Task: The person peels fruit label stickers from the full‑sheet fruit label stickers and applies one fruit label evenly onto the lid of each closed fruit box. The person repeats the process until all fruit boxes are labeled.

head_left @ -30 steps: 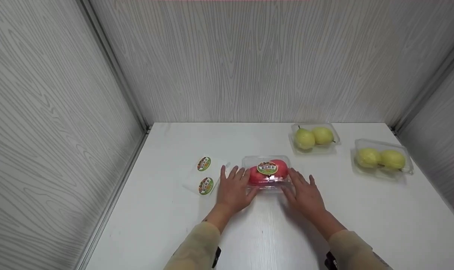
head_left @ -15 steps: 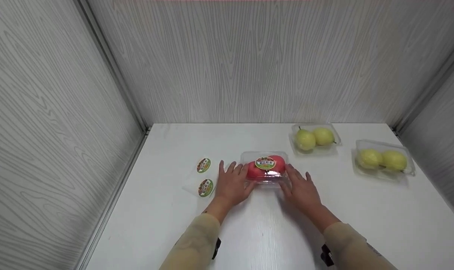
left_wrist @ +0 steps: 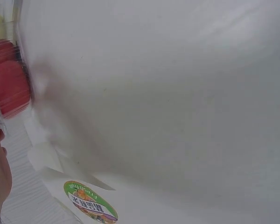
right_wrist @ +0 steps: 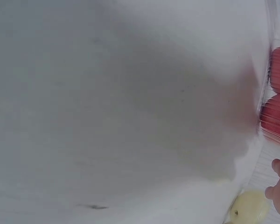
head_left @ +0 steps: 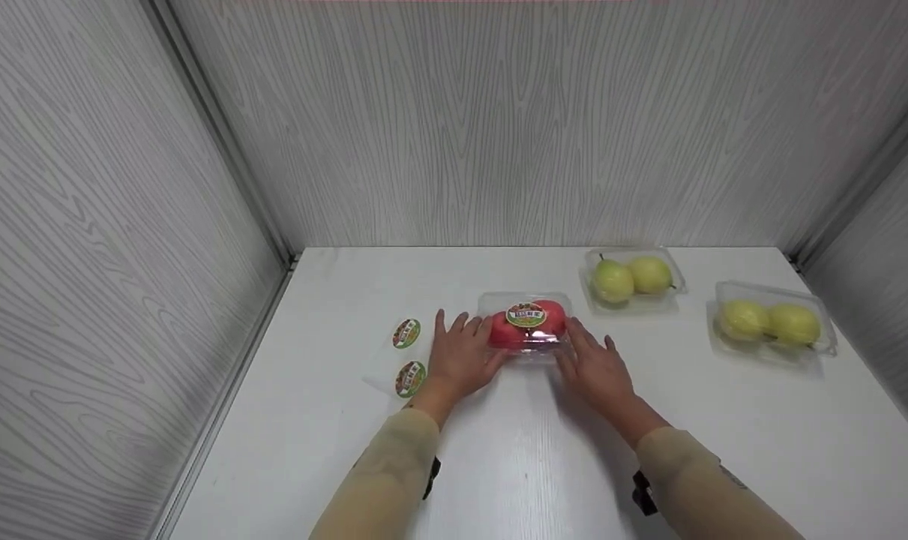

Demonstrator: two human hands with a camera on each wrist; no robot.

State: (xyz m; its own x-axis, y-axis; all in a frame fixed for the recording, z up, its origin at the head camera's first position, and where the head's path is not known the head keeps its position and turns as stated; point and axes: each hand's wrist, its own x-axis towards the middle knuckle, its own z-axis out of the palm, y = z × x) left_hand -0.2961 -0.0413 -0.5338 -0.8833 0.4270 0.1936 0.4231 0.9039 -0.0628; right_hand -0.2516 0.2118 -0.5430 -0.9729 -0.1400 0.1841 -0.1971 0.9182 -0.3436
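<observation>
A clear plastic clamshell box [head_left: 491, 304] holding two red fruits [head_left: 549, 319] sits on the white table. On its lid is an oval fruit sticker [head_left: 525, 315]. My left hand [head_left: 459, 356] touches the box's left end with fingers extended and thumb along the near side. At the opposite end, my right hand [head_left: 597, 373] rests its straight fingers against the plastic. Both wrist views catch the red fruits only at the edge, in the left [left_wrist: 11, 86] and the right [right_wrist: 275, 116]. Neither hand's fingers are curled round the box.
Beside my left hand lies a clear backing sheet with two oval stickers [head_left: 406, 334], [head_left: 410, 379]. Toward the back right stands a clear box of two yellow-green pears [head_left: 613, 282]. Another box of pears [head_left: 793, 325] is farther right. A grey wood-grain panel [head_left: 454, 127] rises behind the table.
The box of red fruits has slid away from me and slightly left, with both hands moving along against its ends. The pear boxes and sticker sheet stay in place.
</observation>
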